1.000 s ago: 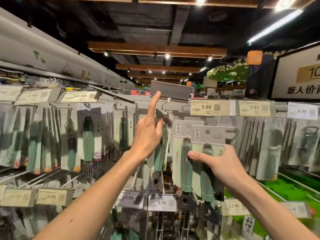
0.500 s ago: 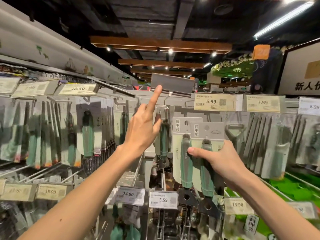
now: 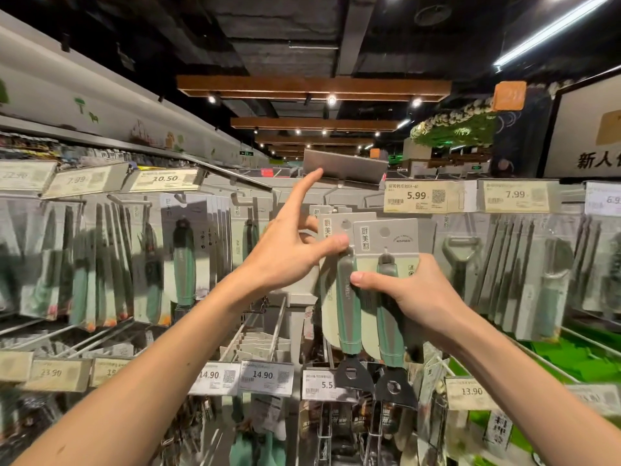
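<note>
Two carded kitchen tools with green handles are held side by side in front of the peg display. The left carded tool [image 3: 346, 307] and the right carded tool [image 3: 389, 334] both hang blade end down. My right hand [image 3: 416, 297] grips both handles, thumb across the front. My left hand [image 3: 285, 253] is at the left card's top edge. Its thumb presses the card's front, other fingers lie behind it, and the index finger points up.
Pegs of similar carded tools [image 3: 183, 260] fill the display on the left and right. Price tags read 5.99 [image 3: 416, 196], 7.99 [image 3: 514, 195] and 10.50 [image 3: 164, 179]. Bare peg rods [image 3: 277, 327] jut out below my left hand, above the 14.90 tags [image 3: 262, 375].
My left hand has left the pack hanging on the peg and moved right onto the top of the left card. My right hand has lifted the two tools slightly.
</note>
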Action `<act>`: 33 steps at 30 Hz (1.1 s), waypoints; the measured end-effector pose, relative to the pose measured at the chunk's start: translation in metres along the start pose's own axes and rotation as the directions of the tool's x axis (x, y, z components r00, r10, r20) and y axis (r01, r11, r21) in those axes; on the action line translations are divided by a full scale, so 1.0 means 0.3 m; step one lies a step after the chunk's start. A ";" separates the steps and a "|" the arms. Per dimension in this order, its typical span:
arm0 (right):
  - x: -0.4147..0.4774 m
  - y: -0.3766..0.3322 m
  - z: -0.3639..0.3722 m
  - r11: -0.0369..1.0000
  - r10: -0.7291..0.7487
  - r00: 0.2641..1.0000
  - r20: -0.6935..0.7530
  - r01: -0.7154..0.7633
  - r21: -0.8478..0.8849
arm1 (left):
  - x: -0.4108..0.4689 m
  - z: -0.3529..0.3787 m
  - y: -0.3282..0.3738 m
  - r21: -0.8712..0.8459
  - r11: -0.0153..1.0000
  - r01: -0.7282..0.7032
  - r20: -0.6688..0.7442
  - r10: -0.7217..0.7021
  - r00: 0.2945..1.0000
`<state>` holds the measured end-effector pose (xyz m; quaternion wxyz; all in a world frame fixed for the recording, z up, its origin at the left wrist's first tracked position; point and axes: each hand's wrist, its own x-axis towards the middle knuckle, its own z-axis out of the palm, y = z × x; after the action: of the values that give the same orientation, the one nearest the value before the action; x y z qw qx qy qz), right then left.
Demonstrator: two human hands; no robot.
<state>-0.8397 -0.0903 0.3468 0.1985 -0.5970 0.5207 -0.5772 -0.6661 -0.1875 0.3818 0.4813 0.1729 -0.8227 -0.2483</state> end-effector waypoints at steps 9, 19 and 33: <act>-0.020 0.021 0.020 0.995 0.071 0.997 -0.044 -0.068 0.073 | 0.006 0.019 -0.013 -0.031 0.999 -0.029 -0.028 0.028 0.999; -0.044 0.049 0.017 0.996 0.090 0.986 -0.139 -0.085 0.039 | 0.078 0.049 -0.083 0.281 0.950 -0.135 -0.180 0.191 0.965; -0.078 0.110 0.033 0.978 0.127 0.992 0.014 -0.128 0.167 | 0.066 0.080 -0.170 0.554 0.827 -0.097 -0.222 0.258 0.940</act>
<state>-0.8390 -0.0865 0.3053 0.2856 -0.5446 0.5069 -0.6040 -0.6943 -0.2337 0.3564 0.5491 0.2563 -0.7928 0.0650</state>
